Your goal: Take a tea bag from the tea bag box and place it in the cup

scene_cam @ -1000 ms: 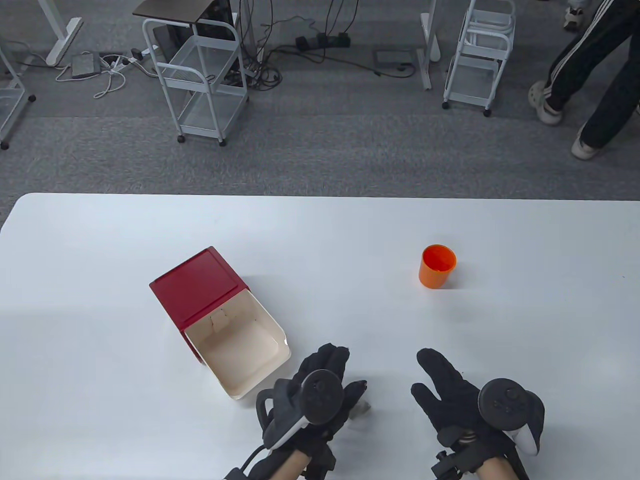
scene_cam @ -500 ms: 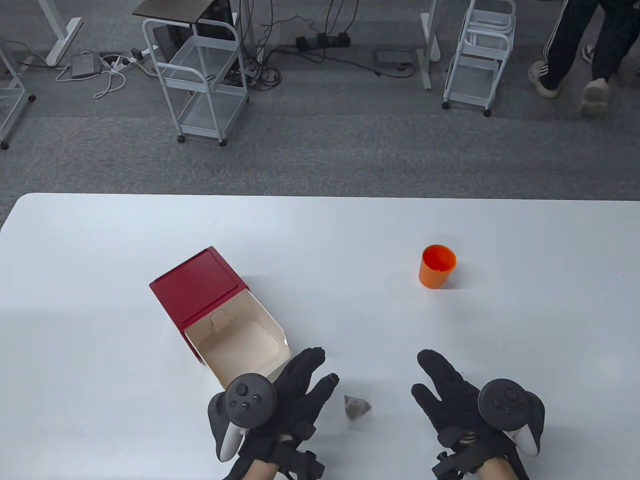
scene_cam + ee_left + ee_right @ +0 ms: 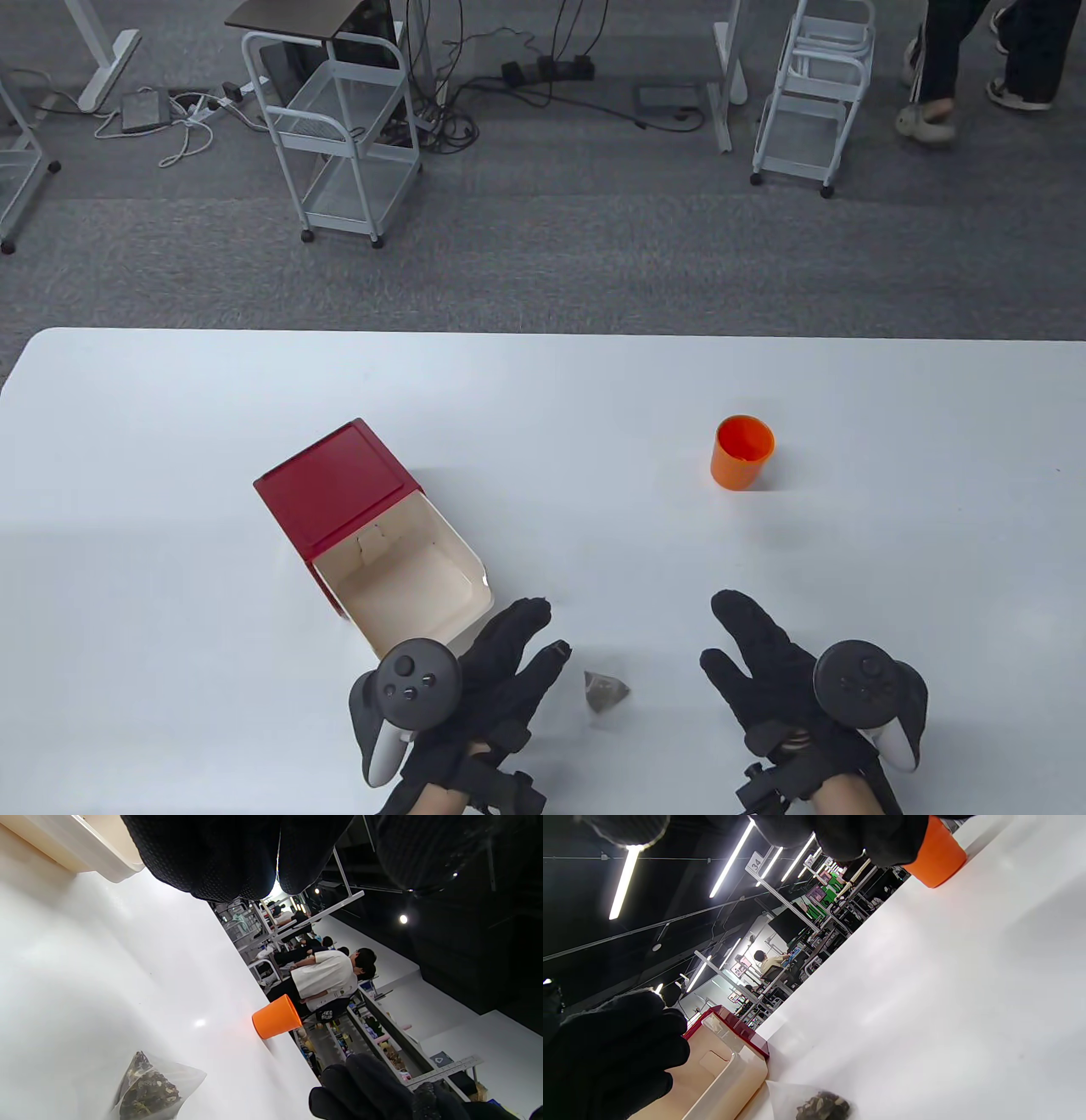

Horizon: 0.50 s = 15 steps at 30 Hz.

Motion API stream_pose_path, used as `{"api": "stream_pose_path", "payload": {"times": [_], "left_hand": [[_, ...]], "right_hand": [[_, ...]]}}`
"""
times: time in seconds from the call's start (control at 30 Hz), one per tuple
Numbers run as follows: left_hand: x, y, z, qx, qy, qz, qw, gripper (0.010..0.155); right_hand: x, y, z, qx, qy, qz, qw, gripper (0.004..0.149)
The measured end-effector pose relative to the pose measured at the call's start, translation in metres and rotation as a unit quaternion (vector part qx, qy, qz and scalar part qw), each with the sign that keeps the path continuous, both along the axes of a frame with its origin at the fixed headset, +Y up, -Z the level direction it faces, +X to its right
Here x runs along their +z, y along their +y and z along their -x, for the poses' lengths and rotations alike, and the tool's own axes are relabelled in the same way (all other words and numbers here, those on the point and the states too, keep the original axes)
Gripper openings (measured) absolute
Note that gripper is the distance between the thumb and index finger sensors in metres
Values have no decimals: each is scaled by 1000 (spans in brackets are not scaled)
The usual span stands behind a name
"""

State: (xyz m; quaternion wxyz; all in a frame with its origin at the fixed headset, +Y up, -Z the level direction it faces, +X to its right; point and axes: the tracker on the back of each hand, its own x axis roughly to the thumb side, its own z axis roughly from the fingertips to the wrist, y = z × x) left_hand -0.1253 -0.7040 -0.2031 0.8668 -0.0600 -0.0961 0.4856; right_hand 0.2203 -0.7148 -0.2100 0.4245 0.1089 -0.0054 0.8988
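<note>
On our white worktop (image 3: 170, 407) the red tea bag box (image 3: 373, 543) gapes open at left. Our left hand (image 3: 475, 688) lies beside it, fingers apart, empty. The tea bag (image 3: 604, 689) lies loose between hands. Our right hand (image 3: 789, 679) rests spread, empty, the orange cup (image 3: 741, 452) well beyond.

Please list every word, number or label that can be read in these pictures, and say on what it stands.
"34": on a white hanging sign under the ceiling, right wrist view.
Dark print on a box behind the orange cup, left wrist view: too blurred to read.
Tea bag box, tea bag: no text.
</note>
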Motion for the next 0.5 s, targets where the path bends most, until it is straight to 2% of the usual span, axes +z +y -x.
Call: {"api": "stream_pose_path", "payload": {"times": [0.2, 0.5], "left_hand": [[-1, 0, 2, -2, 5, -1, 1000, 71], [-2, 0, 8, 13, 12, 1, 1000, 71]], "right_hand": [[-1, 12, 10, 104, 2, -22, 994, 74], [-9, 12, 56, 266, 63, -22, 962, 73]]}}
